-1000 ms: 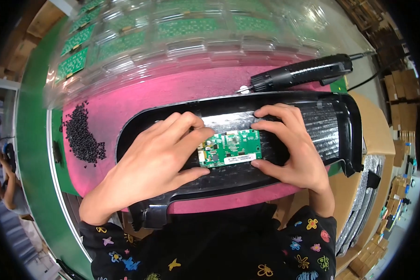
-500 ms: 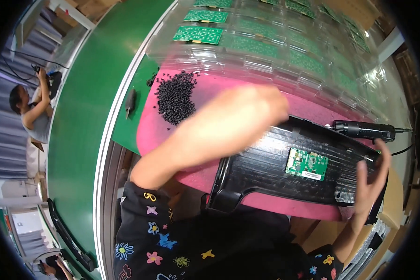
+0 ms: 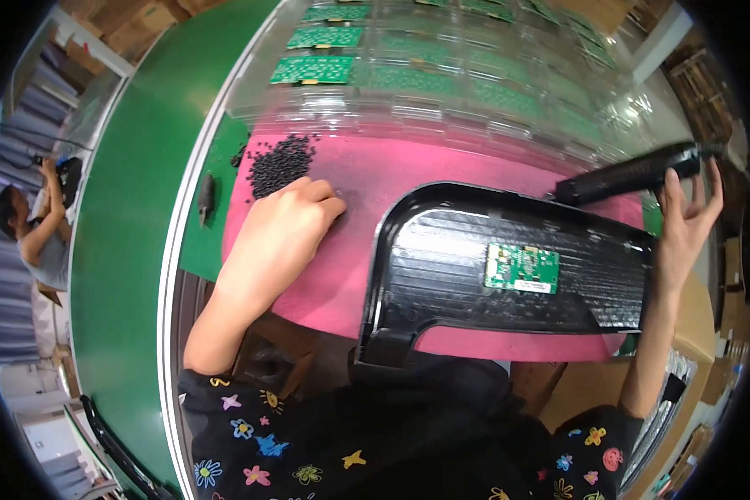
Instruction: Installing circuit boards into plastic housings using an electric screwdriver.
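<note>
A: Item one, left hand [image 3: 287,225]?
B: Knuckles up on the pink mat [image 3: 367,179], fingers curled narrow with the tips at the near edge of the pile of small black screws [image 3: 282,160], which sits at the mat's far left corner. Whether it pinches any I cannot tell.

A: Right hand [image 3: 683,221]?
B: Fingers spread wide at the mat's right edge, just below the black electric screwdriver [image 3: 633,173], which lies at the far right corner. Touching or just apart, I cannot tell; it grips nothing.

A: The housing?
B: Long black plastic cover [image 3: 475,258], ribbed inside, lying open side up across the near right part of the mat, its near left end overhanging the near edge. A small green circuit board [image 3: 522,268] with a white rectangular label strip along its near edge rests inside, right of centre.

A: Packaging?
B: Clear plastic blister trays [image 3: 475,92] along the mat's far edge, holding rows of green boards. Brown cartons [image 3: 700,92] stacked at far right.
</note>
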Available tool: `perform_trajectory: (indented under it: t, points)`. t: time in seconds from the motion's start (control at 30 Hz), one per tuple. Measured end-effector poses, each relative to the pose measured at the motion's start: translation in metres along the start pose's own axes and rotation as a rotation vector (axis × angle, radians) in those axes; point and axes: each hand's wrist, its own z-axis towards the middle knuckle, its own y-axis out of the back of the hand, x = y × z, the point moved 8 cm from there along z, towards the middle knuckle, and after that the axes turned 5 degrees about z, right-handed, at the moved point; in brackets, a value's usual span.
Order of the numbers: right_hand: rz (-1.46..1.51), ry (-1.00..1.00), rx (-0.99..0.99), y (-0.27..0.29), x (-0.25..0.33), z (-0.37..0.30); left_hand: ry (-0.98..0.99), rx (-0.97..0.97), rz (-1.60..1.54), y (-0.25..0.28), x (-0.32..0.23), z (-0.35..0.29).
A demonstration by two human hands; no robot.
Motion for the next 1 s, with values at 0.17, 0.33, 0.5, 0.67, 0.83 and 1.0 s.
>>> perform_trajectory:
  t: [0.17,0.33,0.5,0.67,0.83,1.0]
  points:
    - [0.376,-0.398,0.338,-0.088,-0.007,-0.028,-0.014,-0.014,0.081,-0.001,-0.008,0.000]
    - [0.678,-0.304,0.264,-0.092,0.011,-0.015,0.028,-0.087,0.081,0.000,-0.008,0.003]
    - [1.061,-0.328,0.231,-0.083,0.045,-0.017,0.024,-0.175,-0.084,0.026,-0.015,0.027]
    - [1.279,-0.347,0.330,-0.095,0.064,-0.028,-0.233,-0.215,-0.619,0.048,-0.071,0.084]
    - [1.387,-0.338,0.293,-0.092,0.063,-0.038,-0.236,0.047,-1.049,0.024,-0.091,0.100]
    - [1.442,-0.331,0.300,-0.092,0.066,-0.047,-0.163,0.123,-1.401,-0.002,-0.085,0.093]
